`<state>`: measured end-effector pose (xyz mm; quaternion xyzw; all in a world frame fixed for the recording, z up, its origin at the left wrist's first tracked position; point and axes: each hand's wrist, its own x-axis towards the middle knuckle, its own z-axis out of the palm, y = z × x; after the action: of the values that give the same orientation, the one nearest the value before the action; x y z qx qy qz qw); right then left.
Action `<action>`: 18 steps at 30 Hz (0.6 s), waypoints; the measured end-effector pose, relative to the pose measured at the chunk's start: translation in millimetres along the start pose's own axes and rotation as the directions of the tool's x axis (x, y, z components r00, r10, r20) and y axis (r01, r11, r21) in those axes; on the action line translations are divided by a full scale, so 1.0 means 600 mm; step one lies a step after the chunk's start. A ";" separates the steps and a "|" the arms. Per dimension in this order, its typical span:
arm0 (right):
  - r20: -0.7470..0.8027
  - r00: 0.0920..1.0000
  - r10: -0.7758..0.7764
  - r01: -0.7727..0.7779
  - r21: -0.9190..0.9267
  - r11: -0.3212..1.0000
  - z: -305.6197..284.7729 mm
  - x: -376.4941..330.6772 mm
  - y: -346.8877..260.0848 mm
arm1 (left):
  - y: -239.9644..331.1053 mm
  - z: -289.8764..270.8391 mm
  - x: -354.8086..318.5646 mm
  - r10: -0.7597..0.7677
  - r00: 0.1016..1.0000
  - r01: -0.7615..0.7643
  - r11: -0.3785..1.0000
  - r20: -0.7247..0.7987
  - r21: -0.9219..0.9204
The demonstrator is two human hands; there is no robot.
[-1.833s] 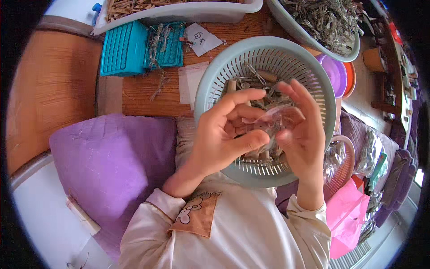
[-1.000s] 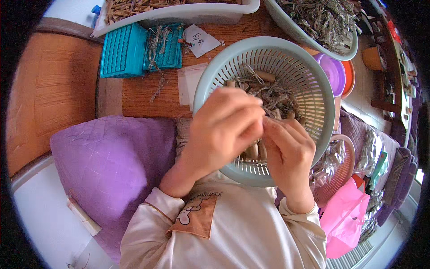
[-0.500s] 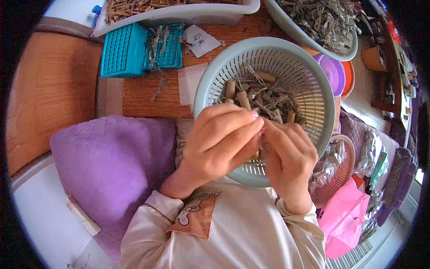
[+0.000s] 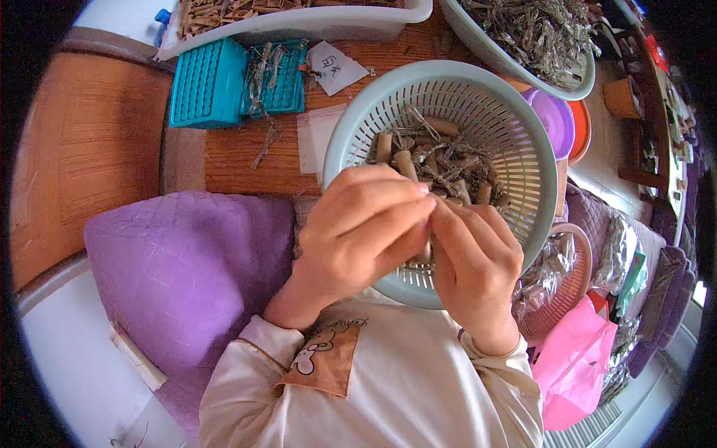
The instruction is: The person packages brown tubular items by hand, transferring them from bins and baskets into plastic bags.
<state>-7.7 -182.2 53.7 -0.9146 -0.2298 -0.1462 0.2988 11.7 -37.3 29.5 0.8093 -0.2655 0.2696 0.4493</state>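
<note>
A: Where are the two hands?

B: Both are raised over the near rim of the pale green colander (image 4: 515, 134), fingertips meeting. The left hand (image 4: 358, 231) is curled, fingers bent toward the right hand (image 4: 474, 265), which is curled the same way. They pinch together at one spot, but whatever sits between the fingertips is hidden, so I cannot tell what they grip.

A: And the colander?

B: It rests partly on the near edge of the wooden desk (image 4: 246, 160) and partly over the person's lap. Inside lies a heap of short tan rolled sticks (image 4: 437, 157) mixed with dry grey-brown stalks, just beyond the fingers.

A: What else is on the desk?

B: Toward the far left, a teal plastic tray (image 4: 205, 82) with rows of holes, a few dry stalks lying across its right half. Beside it is a small white paper slip (image 4: 336, 67), and a clear plastic bag (image 4: 314, 138) lies flat against the colander's left side. Along the far edge stands a white tub (image 4: 328, 22) of brown pieces, and at the far right corner a large basin (image 4: 523, 63) of dry grey stalks.

A: Anything nearer the person?

B: A purple quilted cushion (image 4: 179, 269) to the left of the lap, and a pink bag (image 4: 571, 366) on the right.
</note>
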 end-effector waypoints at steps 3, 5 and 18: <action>0.016 1.000 0.003 -0.003 0.003 1.000 0.002 -0.004 -0.002 | -0.014 -0.002 0.004 -0.112 0.993 0.113 0.993 0.031 -0.024; 0.009 1.000 -0.001 0.001 0.044 0.999 -0.005 -0.006 0.000 | -0.044 -0.002 0.003 -0.359 0.925 0.339 0.928 -0.122 -0.157; 0.093 0.900 0.425 -0.183 0.968 0.175 -0.002 -0.018 0.013 | -0.004 0.012 -0.009 -0.344 0.925 0.333 0.534 0.161 -0.777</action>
<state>-13.1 -192.1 46.8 -0.5440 -0.0514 -0.0019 0.8375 10.6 -41.3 21.1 0.5598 -0.1926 0.0367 0.8051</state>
